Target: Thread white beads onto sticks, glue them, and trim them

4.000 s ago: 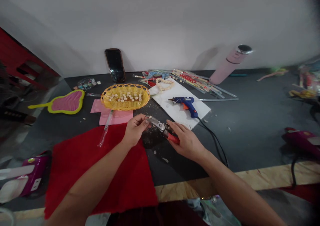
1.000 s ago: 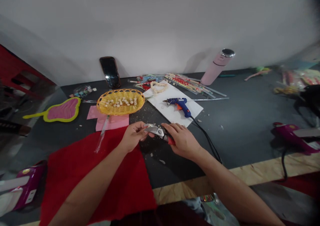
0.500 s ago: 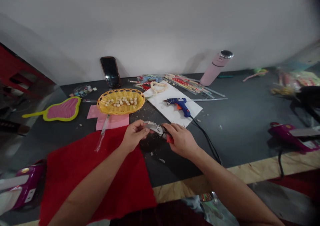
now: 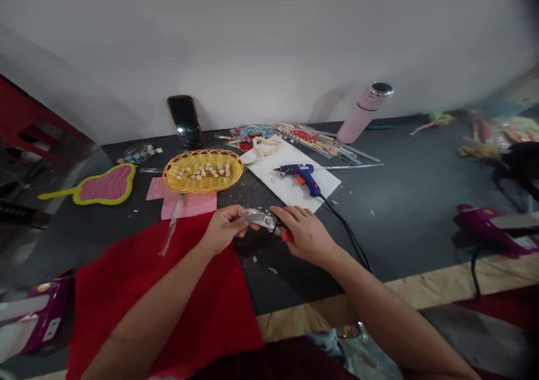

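Note:
A pair of pruning shears [image 4: 264, 219], grey metal with a round pivot and red handles, is gripped in my right hand [image 4: 309, 235]. The blades point left, over the dark table. At their tip is my left hand [image 4: 225, 228], thumb and fingers pinched together; whatever is between them is too small and covered to make out. Small pale scraps [image 4: 273, 270] lie scattered on the table beneath and around the hands.
Behind the hands, a yellow woven basket [image 4: 202, 188] holds several small pale pieces. A blue glue gun [image 4: 310, 181] and a pale heart-shaped piece [image 4: 266, 146] rest on white paper [image 4: 269, 172]. Red felt [image 4: 202, 307] lies at front left; a pink bottle [image 4: 362, 113] stands behind.
The shears have turned slightly, and both hands have shifted a little. The things on the table stay where they were.

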Demonstrator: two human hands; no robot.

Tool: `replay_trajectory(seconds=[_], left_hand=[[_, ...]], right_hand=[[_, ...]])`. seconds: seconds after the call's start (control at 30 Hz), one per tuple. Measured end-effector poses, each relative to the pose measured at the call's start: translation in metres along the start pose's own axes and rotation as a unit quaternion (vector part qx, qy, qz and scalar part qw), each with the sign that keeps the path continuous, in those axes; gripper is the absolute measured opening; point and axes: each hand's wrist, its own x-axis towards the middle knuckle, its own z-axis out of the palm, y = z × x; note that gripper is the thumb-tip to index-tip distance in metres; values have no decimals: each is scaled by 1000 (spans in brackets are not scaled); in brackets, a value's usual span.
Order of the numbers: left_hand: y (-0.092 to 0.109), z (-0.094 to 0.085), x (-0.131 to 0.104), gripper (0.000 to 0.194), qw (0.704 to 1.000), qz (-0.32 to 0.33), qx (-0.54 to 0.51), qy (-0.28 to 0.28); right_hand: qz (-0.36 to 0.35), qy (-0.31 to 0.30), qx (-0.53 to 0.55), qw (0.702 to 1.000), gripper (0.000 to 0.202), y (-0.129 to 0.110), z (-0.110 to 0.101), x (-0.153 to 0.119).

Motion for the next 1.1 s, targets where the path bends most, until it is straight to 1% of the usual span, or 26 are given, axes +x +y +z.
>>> replay_trajectory(seconds=[0.13,0.27,0.47,0.57,0.7,0.87,0.97,1.1], left_hand=[[-1,0,-1,20,1000,3,-5,6],[-6,1,-1,21,1000,-5,-16,17],[-13,3,2,23,996,12,-49,76],[-12,3,3,23,995,13,-42,85],[-7,2,3,21,997,2,-18,75],[-1,1,2,23,999,-25,-13,40],[-1,0,1,23,999,-27,-13,27],[-2,-1,1,23,999,-26,-7,28]], right_hand=[[7,6,1,1000,50,-2,2,-2],[18,3,-6,1000,48,-4,4,-3],[27,13,-1,1000,50,-4,7,-1],[31,13,-3,999,54,-4,8,0],[28,2,-4,1000,58,-3,6,-1],[20,-9,-5,1000,64,-1,2,-2],[14,-9,-7,1000,62,-1,1,-2],[13,-2,-6,1000,56,0,1,-1]])
